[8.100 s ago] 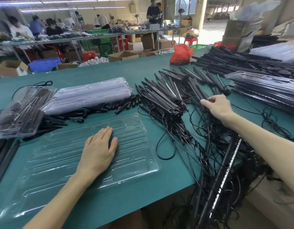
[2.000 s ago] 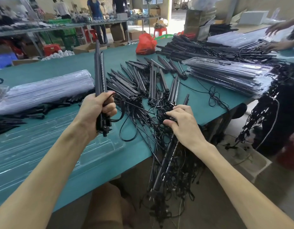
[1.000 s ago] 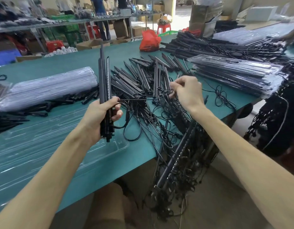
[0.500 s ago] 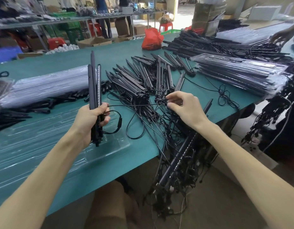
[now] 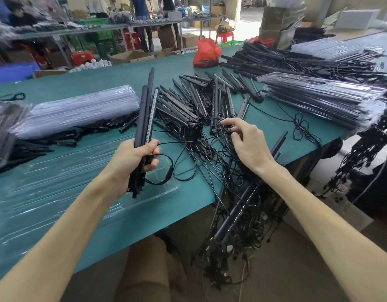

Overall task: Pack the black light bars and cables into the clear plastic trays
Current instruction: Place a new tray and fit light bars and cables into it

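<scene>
My left hand point(image 5: 131, 164) grips a bundle of light bars point(image 5: 145, 114) upright above the clear tray point(image 5: 57, 188). My right hand point(image 5: 248, 144) pinches tangled cables point(image 5: 216, 127) on the green table point(image 5: 114, 77).

Premises: a factory assembly and packing hall. A long green workbench point(image 5: 90, 79) carries bulk piles of identical black light bars point(image 5: 188, 105) beyond the right hand point(image 5: 249, 144) and stacked clear trays point(image 5: 79, 110) beyond the left hand point(image 5: 131, 162). Farther off, standing workers point(image 5: 142, 9) attend a second bench point(image 5: 122, 27), with cardboard cartons point(image 5: 131, 56) and plastic crates point(image 5: 103, 42) beneath.
</scene>
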### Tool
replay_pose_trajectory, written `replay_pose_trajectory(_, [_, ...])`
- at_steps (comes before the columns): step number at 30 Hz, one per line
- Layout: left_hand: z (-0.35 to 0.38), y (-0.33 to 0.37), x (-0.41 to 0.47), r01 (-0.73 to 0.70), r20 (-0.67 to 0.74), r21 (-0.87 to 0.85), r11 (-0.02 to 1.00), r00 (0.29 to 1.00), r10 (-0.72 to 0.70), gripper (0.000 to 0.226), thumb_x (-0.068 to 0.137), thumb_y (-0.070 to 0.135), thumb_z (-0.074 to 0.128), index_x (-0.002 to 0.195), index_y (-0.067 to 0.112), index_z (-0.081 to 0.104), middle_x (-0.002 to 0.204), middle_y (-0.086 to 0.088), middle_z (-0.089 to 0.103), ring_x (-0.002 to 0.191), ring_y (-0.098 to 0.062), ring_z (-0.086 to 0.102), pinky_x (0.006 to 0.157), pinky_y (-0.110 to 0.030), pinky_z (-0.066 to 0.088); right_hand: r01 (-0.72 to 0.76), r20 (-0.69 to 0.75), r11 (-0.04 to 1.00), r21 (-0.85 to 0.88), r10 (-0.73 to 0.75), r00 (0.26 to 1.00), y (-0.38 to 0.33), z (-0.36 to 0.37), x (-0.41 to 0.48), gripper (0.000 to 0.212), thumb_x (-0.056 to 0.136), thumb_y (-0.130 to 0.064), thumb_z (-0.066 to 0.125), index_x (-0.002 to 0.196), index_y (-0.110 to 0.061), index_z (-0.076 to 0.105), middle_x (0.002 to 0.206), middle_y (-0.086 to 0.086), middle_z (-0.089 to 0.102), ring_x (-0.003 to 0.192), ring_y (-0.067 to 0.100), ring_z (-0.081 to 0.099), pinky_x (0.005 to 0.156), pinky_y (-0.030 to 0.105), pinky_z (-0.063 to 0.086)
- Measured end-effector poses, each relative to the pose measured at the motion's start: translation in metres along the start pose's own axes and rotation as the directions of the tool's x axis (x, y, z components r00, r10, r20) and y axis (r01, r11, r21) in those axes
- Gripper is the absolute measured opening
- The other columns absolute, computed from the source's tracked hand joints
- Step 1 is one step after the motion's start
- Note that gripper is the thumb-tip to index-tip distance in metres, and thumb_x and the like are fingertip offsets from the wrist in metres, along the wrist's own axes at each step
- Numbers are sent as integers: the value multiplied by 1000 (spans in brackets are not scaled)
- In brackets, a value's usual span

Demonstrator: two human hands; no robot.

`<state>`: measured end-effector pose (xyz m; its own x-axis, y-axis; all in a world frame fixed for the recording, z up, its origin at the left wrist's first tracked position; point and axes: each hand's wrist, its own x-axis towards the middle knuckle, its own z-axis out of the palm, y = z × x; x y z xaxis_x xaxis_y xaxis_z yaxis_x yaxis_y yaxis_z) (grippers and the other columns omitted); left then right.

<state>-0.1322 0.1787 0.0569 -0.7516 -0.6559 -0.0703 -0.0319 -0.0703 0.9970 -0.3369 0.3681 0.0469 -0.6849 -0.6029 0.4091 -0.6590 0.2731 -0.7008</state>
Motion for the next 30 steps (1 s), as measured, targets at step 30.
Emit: replay_pose_trajectory(30, [4, -6, 0, 5, -59, 117, 993, 998, 2, 11, 97, 14, 66, 103, 7, 60, 83, -3, 76, 72, -20, 74, 44, -17, 42, -209, 138, 961, 180, 186, 973, -7, -8, 9, 29, 85, -8, 77, 109, -10, 60, 88, 0, 77, 92, 11, 72, 88, 24, 52])
